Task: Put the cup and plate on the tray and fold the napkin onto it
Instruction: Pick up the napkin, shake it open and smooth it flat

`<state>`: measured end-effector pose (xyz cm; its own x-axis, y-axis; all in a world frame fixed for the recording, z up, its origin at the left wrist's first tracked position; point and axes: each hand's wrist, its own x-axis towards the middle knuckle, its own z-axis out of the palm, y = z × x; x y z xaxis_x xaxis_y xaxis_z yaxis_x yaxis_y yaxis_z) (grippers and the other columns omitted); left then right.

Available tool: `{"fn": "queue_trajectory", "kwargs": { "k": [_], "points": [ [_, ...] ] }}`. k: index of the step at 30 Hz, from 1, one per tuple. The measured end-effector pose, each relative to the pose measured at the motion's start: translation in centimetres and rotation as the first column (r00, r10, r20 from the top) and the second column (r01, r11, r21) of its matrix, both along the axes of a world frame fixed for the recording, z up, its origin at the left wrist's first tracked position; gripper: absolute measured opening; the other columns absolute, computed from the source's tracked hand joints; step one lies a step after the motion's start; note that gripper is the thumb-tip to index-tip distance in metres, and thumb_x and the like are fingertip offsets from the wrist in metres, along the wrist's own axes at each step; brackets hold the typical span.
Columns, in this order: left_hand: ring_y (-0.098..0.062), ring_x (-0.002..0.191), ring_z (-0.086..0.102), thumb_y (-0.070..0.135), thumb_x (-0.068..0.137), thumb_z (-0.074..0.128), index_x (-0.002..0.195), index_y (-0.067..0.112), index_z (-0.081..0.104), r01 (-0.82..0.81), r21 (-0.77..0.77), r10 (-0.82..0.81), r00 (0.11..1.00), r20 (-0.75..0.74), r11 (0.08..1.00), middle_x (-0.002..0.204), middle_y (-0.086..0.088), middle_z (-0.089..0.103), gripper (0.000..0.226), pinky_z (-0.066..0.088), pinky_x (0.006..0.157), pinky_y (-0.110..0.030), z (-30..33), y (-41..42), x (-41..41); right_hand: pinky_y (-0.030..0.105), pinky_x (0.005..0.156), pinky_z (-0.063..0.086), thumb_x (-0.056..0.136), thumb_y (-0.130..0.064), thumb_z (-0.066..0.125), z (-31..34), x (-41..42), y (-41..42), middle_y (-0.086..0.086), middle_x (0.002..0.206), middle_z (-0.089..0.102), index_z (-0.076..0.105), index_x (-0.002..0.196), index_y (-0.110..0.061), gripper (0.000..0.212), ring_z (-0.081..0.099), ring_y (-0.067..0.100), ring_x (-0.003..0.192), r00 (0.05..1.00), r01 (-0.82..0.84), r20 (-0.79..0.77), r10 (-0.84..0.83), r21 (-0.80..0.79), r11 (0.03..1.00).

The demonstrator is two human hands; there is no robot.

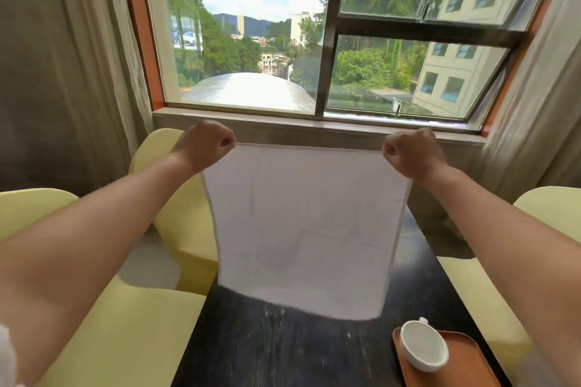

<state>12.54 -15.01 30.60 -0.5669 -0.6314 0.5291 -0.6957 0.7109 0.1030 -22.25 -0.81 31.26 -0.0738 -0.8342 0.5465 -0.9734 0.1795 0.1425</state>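
Observation:
A white napkin [301,229] hangs spread out flat in the air above the dark table [283,352]. My left hand [206,143] pinches its top left corner and my right hand [412,151] pinches its top right corner. An orange-brown tray [465,364] lies at the table's near right. A white cup [423,344] sits on the tray's left end, its handle pointing away from me. I cannot make out a plate; one may lie under the cup.
Pale yellow chairs [125,339] stand on both sides of the table, with another at the far left [188,223]. A window [327,31] with a stone sill is straight ahead, and curtains [63,66] hang at either side.

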Motion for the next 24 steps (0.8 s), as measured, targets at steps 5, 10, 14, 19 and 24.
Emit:
{"fn": "queue_trajectory", "kwargs": {
  "k": [5, 10, 14, 19, 24],
  "points": [
    [-0.032, 0.072, 0.062, 0.006, 0.086, 0.059, 0.079, 0.002, 0.07, 0.055, -0.131, -0.063, 0.996, -0.057, 0.99, 0.082, -0.013, 0.068, 0.013, 0.053, 0.063, -0.043, -2.2, 0.6, 1.8, 0.042, 0.087, 0.033, 0.082, -0.005, 0.057, -1.6, -0.4, 0.6, 0.01, 0.069, 0.065, 0.063, 0.069, -0.008, 0.014, 0.06, 0.033, 0.07, 0.998, -0.047, -0.04, 0.041, -0.161, 0.986],
    [-0.032, 0.058, 0.059, 0.006, 0.084, 0.064, 0.072, 0.004, 0.065, 0.04, -0.062, -0.045, 0.996, -0.071, 0.997, 0.077, -0.01, 0.065, 0.012, 0.045, 0.049, -0.031, -10.6, 1.8, 3.7, 0.043, 0.082, 0.04, 0.08, -0.003, 0.065, -8.7, 0.8, 3.0, 0.008, 0.063, 0.064, 0.061, 0.064, -0.009, 0.017, 0.059, 0.029, 0.061, 0.985, -0.131, -0.134, 0.112, -0.14, 0.981],
    [-0.029, 0.054, 0.058, 0.006, 0.078, 0.071, 0.069, 0.006, 0.065, 0.068, 0.054, -0.068, 0.998, 0.0, 0.996, 0.071, -0.009, 0.065, 0.012, 0.044, 0.045, -0.028, -19.0, 4.4, 5.5, 0.038, 0.084, 0.037, 0.077, -0.006, 0.067, -16.8, 2.4, 6.5, 0.008, 0.062, 0.065, 0.062, 0.062, -0.011, 0.017, 0.061, 0.027, 0.06, 0.98, -0.173, -0.109, 0.165, -0.073, 0.982],
    [-0.026, 0.052, 0.059, 0.011, 0.08, 0.067, 0.071, 0.008, 0.067, 0.088, 0.26, -0.118, 0.988, 0.1, 0.962, 0.068, -0.006, 0.065, 0.01, 0.044, 0.041, -0.029, -29.4, 9.2, 8.4, 0.045, 0.081, 0.052, 0.061, -0.003, 0.082, -27.8, 5.3, 12.3, 0.008, 0.068, 0.069, 0.067, 0.064, -0.013, 0.018, 0.066, 0.026, 0.064, 0.992, -0.118, 0.06, 0.107, 0.222, 0.968],
    [-0.02, 0.046, 0.055, 0.003, 0.071, 0.075, 0.061, 0.011, 0.062, 0.016, 0.464, -0.125, 0.971, 0.204, 0.886, 0.057, -0.003, 0.061, 0.019, 0.033, 0.04, -0.024, -38.6, 14.6, 9.6, 0.042, 0.071, 0.052, 0.061, 0.003, 0.079, -37.7, 7.7, 17.9, 0.005, 0.063, 0.065, 0.064, 0.06, -0.013, 0.023, 0.061, 0.026, 0.06, 0.973, -0.066, 0.23, -0.024, 0.377, 0.924]
  ]
}}
